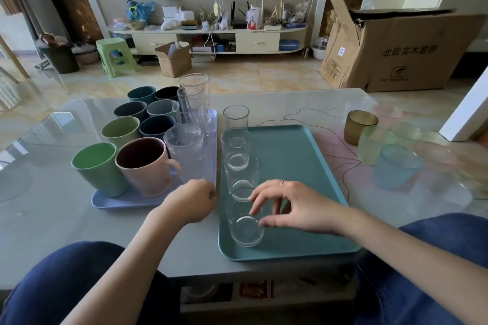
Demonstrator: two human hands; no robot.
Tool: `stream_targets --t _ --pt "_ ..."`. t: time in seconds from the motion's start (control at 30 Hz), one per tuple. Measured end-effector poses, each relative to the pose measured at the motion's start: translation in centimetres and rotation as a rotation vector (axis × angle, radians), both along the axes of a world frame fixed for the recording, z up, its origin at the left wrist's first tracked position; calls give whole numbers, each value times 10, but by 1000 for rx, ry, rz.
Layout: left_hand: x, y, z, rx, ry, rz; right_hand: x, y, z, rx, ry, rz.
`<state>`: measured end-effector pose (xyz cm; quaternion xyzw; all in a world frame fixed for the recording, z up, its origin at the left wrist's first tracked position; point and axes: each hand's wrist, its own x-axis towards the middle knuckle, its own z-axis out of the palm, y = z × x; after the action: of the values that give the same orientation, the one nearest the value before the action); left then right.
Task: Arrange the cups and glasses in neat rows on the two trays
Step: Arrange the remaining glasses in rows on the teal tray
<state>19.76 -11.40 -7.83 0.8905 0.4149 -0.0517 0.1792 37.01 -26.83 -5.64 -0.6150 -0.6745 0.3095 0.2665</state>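
Note:
A lavender tray (126, 202) at the left holds several coloured cups in two rows, with a pink mug (145, 166) and a green cup (99, 169) nearest me. A row of clear glasses (184, 150) runs along its right side. A teal tray (290, 161) on the right carries several clear glasses in a column along its left edge. My right hand (293, 208) hovers with spread fingers at the right side of the nearest glass (245, 221), fingertips at its wall. My left hand (195, 200) rests as a fist by the lavender tray's near right corner.
Loose cups stand on the table's right side: an amber one (360, 126), a pale green one (375, 144), a blue one (396, 166) and a pink one (435, 158). A thin wire (317, 113) lies behind the teal tray. A large cardboard box (396, 50) stands on the floor beyond.

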Motion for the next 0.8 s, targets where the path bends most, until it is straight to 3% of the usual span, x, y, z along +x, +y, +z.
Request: stream_targets --t 0.17,0.3,0.43,0.5,0.63,0.73,0.8 --pt "9 1 35 274 -35 210 42 -6 18 -7 133 -238" --pt "32 -15 67 442 -169 259 96 -21 22 173 -127 -581" --pt "89 -42 85 434 -290 0 134 -50 27 303 -307 -971" --pt "155 -71 84 373 -330 -233 163 -74 30 308 -378 -1122" --pt "227 -106 66 350 -259 -579 171 -84 26 170 -420 -1148" --pt "282 -120 47 397 -200 -654 183 -93 10 17 -393 -1072" --pt "304 -118 36 431 -136 -692 183 -92 3 -24 -475 -1002"
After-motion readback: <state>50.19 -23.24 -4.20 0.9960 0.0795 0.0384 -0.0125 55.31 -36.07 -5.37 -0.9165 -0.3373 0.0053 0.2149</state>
